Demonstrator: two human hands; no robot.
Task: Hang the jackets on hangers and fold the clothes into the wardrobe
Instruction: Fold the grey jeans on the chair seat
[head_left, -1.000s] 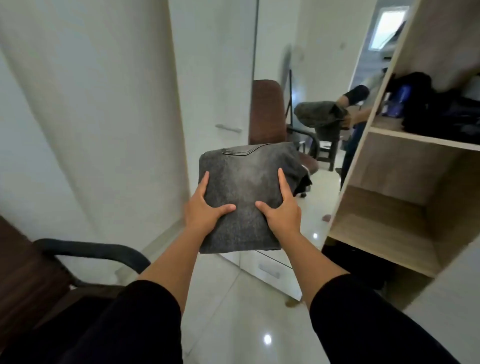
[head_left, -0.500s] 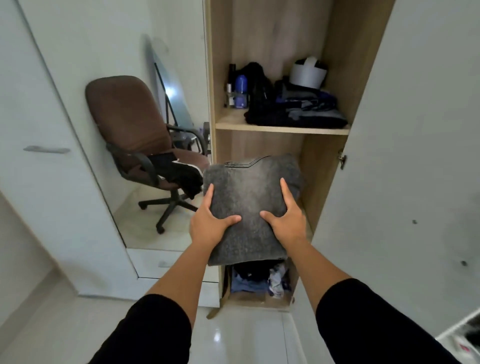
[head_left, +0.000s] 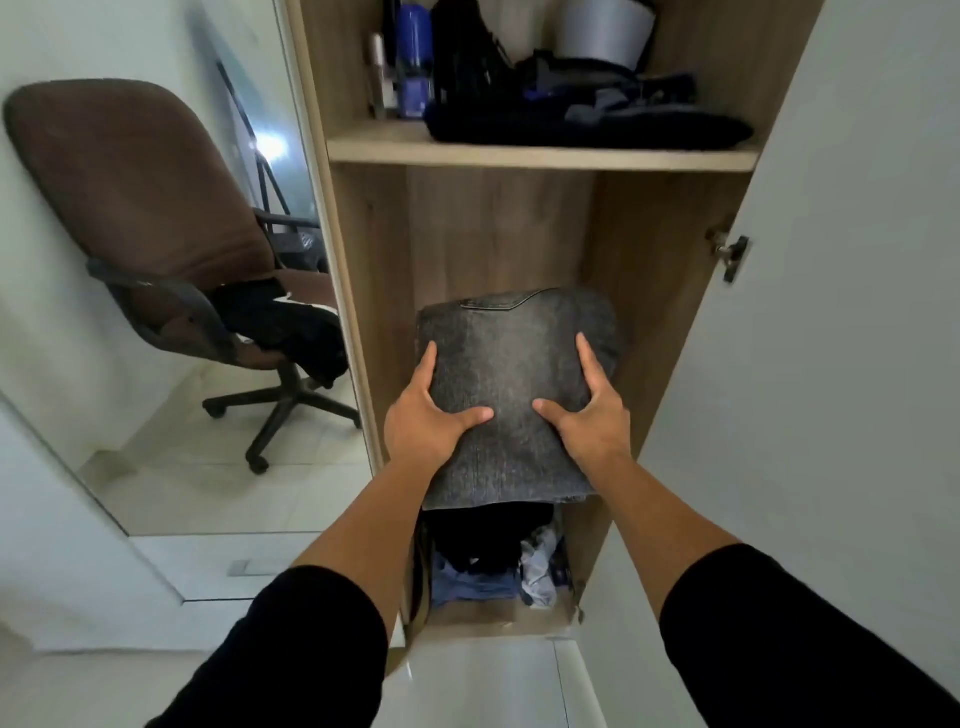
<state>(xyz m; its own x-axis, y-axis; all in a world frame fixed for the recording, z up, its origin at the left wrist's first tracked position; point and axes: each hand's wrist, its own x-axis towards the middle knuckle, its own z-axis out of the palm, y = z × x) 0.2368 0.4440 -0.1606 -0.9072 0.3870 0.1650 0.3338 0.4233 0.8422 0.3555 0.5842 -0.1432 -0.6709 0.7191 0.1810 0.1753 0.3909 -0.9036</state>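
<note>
A folded pair of dark grey jeans (head_left: 511, 374) is held flat between both hands inside the middle compartment of the open wooden wardrobe (head_left: 498, 228). My left hand (head_left: 426, 421) grips its left edge, thumb on top. My right hand (head_left: 592, 421) grips the right edge the same way. The far end of the jeans reaches toward the wardrobe's back panel; whether they rest on the shelf below is hidden.
The upper shelf (head_left: 540, 153) holds dark folded clothes, blue bottles and a white container. The bottom compartment (head_left: 493, 566) holds crumpled dark and blue clothes. A brown office chair (head_left: 140, 218) with dark garments stands left. The white wardrobe door (head_left: 852, 312) stands open at right.
I have turned from the room to face the wardrobe and moved closer. The jeans, held in both hands throughout, have gone forward into the middle compartment.
</note>
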